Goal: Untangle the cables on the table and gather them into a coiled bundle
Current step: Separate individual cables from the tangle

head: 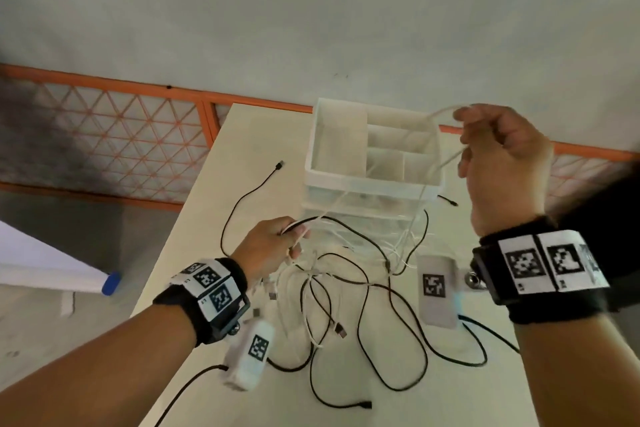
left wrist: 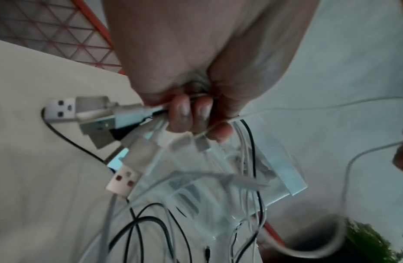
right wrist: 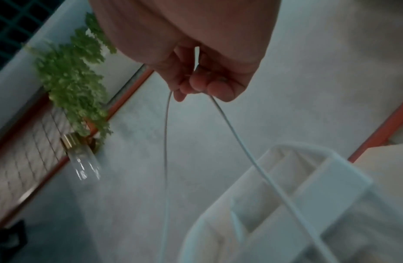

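Note:
A tangle of black and white cables (head: pixel 346 281) lies on the cream table (head: pixel 242 135). My left hand (head: pixel 277 246) hovers low over the tangle and grips a bunch of white and black cables (left wrist: pixel 137 113), their USB plugs sticking out beside the fingers (left wrist: pixel 180 113). My right hand (head: pixel 502 156) is raised high at the right and pinches one white cable (head: pixel 446 163) folded into a loop; in the right wrist view two strands of this white cable (right wrist: pixel 238 142) hang down from the fingers (right wrist: pixel 196 85). The white cable runs down toward the left hand.
A white organiser box (head: pixel 370 180) with several compartments stands at the table's far side, on a clear base. Two white tagged blocks (head: pixel 436 288) (head: pixel 251 354) lie near the front. An orange-framed lattice fence (head: pixel 104 135) runs behind. A plant (right wrist: pixel 72 76) shows beside the fence.

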